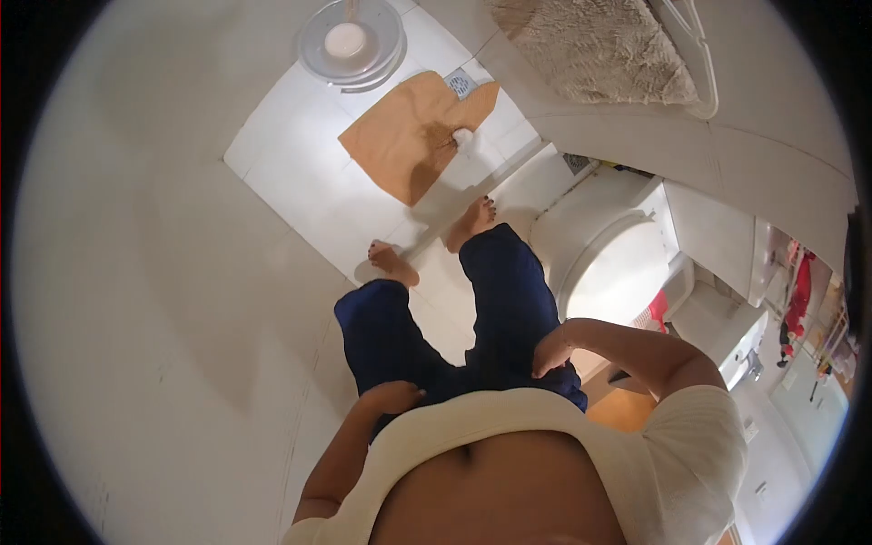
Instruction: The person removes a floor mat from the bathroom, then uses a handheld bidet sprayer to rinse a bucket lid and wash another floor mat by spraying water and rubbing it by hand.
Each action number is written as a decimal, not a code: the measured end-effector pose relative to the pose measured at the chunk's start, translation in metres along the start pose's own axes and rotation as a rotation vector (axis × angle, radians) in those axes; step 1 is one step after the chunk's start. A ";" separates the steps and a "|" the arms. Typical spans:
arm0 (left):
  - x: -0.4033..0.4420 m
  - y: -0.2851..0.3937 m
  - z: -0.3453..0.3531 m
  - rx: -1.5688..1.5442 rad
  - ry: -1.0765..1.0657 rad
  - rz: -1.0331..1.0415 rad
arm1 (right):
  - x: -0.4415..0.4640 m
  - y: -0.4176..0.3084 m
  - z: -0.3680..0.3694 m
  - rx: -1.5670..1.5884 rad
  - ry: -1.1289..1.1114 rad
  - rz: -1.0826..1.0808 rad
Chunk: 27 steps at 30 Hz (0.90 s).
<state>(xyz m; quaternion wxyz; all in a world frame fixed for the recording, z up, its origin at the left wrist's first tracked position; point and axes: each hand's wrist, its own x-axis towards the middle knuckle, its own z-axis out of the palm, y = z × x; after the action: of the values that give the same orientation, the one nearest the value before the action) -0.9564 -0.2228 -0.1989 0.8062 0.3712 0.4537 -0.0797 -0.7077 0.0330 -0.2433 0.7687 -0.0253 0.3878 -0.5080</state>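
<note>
My left hand (pixel 392 397) is at the waist of the dark blue trousers (pixel 504 291), its fingers pressed together on the cloth beside the hem of the cream top (pixel 672 454). On the other side of the waist, my right hand (pixel 551 352) has its fingers curled on the trouser fabric near the hip. Part of the fingers of each hand is hidden. Both bare feet stand on the pale floor below the trouser legs.
An orange-brown cloth (pixel 400 136) lies on white tiles beside a floor drain (pixel 460 84). A clear basin (pixel 313 45) holds a round white item. At the right are a white toilet (pixel 613 272) and shelves with red items. A shaggy beige mat (pixel 599 50) hangs at the top.
</note>
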 end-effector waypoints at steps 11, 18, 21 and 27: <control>0.157 -0.076 -0.245 0.197 0.950 0.028 | -0.076 0.123 -0.279 -0.044 2.043 0.108; 0.317 -0.202 -0.426 -0.114 1.218 0.019 | 0.051 0.209 -0.436 -0.145 1.545 0.202; 0.361 -0.235 -0.436 -0.393 0.970 -0.164 | 0.086 0.219 -0.473 -0.096 1.681 0.231; 0.402 -0.263 -0.405 -0.992 1.047 -0.249 | 0.110 0.179 -0.487 -0.207 1.751 0.192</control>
<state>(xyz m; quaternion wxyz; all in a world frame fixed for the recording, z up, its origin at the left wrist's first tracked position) -1.1193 -0.0543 -0.7819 0.5420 -0.1025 0.8012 0.2321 -0.8545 0.2040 -0.7231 0.2292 0.3359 0.8813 -0.2406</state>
